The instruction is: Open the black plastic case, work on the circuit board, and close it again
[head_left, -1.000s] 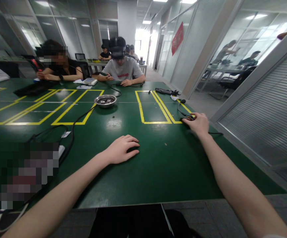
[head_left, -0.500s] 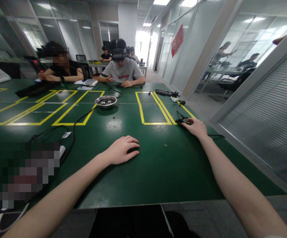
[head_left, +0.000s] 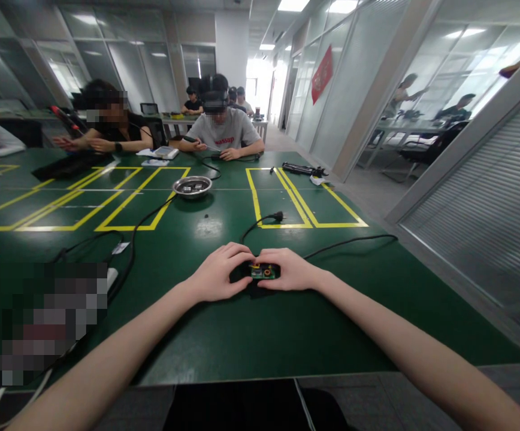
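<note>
An opened black power adapter (head_left: 264, 281) with its green circuit board and a copper coil showing lies low over the table in front of me. My right hand (head_left: 292, 269) grips its right end, thumb in front and fingers behind. Around its left end curl the thumb and fingers of my left hand (head_left: 224, 272), partly hiding the black casing. One black cord runs from behind the hands to a plug (head_left: 278, 216); another black cord (head_left: 350, 242) trails off to the right.
The green table (head_left: 332, 335) carries yellow tape outlines. A metal bowl (head_left: 192, 187) with small metal parts stands ahead, and a black folded tripod-like object (head_left: 305, 170) lies farther right. A blurred-out item (head_left: 48, 323) and cables are at left. A co-worker (head_left: 221, 129) sits opposite.
My right hand has brought the adapter from the table's right side to the middle, its cords and plug dragged along. My left hand, earlier holding nothing, now closes on the adapter's left end.
</note>
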Demonstrator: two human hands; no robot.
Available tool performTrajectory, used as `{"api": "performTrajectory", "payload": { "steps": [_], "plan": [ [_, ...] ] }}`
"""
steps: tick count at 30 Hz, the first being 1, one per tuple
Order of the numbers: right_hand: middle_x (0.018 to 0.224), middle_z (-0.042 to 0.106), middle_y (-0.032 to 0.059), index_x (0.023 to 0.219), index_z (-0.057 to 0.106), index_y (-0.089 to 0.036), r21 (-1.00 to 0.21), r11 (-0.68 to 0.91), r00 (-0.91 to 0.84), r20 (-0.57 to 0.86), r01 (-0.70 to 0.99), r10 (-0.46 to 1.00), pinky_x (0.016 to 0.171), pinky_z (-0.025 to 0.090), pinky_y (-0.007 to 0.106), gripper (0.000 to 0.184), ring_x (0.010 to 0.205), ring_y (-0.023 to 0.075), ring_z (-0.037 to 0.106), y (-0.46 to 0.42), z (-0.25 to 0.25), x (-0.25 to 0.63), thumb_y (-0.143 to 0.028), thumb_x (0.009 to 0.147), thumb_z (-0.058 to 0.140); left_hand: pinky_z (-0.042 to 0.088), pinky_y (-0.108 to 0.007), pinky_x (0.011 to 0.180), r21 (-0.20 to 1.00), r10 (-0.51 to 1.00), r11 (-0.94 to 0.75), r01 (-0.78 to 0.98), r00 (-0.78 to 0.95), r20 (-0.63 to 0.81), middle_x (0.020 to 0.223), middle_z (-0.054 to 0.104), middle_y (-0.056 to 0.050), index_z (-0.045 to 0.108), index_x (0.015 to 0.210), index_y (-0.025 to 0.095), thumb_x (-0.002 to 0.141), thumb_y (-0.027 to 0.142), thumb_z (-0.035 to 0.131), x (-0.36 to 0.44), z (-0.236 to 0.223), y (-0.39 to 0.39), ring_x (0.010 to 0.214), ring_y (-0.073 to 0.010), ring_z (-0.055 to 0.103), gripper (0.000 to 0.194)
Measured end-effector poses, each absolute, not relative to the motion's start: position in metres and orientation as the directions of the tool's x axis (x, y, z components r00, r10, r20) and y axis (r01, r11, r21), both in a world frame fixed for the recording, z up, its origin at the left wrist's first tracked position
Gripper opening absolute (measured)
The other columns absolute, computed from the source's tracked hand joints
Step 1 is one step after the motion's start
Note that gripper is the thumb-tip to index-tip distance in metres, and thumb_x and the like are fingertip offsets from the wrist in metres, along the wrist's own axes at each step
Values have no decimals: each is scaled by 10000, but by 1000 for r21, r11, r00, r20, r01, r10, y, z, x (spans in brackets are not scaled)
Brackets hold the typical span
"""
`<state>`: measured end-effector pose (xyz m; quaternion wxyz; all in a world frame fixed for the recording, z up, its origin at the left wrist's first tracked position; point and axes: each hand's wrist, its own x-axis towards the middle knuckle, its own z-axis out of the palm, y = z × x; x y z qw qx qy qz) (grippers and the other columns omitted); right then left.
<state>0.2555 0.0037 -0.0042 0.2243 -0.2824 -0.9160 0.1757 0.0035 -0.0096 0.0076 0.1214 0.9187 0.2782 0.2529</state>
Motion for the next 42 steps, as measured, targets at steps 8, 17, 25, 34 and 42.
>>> {"api": "performTrajectory", "payload": {
  "steps": [8, 17, 25, 34, 42],
  "plan": [
    [1069, 738, 88, 1154, 729, -208, -463, 817, -718, 433, 343, 546, 831, 573, 326, 299, 936, 216, 725, -2, -5, 253, -329, 880, 725, 546, -360, 899, 411, 609, -779, 474, 726, 318, 1052, 729, -48, 606, 1154, 219, 799, 185, 638, 1, 10, -10, 957, -228, 695, 357],
    [799, 675, 26, 963, 734, -192, -459, 741, -647, 379, 489, 662, 652, 493, 281, 180, 689, 166, 625, 13, 7, 279, -349, 880, 704, 553, -384, 895, 293, 609, -793, 535, 712, 349, 1029, 748, -78, 679, 1080, 206, 945, 149, 548, -1, 1, 2, 978, -237, 677, 197],
    [865, 676, 38, 952, 719, -190, -502, 753, -685, 365, 425, 630, 680, 499, 278, 157, 756, 175, 641, 4, 4, 267, -322, 869, 724, 536, -323, 802, 280, 585, -809, 516, 746, 318, 946, 683, -64, 637, 926, 190, 806, 80, 537, -3, 10, -3, 905, -218, 621, 192],
    [1007, 704, 40, 1214, 696, -230, -338, 750, -716, 246, 568, 653, 709, 505, 297, 440, 815, 203, 691, 0, 0, 260, -414, 824, 782, 504, -271, 703, 287, 574, -815, 504, 771, 275, 853, 680, -44, 645, 884, 197, 988, 289, 509, -3, 10, -4, 789, -182, 650, 194],
    [1059, 714, 71, 1189, 688, -208, -289, 708, -659, 260, 645, 706, 761, 527, 344, 452, 903, 248, 697, -3, 1, 252, -441, 813, 782, 503, -259, 687, 223, 627, -779, 586, 737, 251, 931, 750, -34, 686, 994, 211, 1021, 296, 538, -8, 2, 6, 811, -192, 720, 173]
  ]
}}
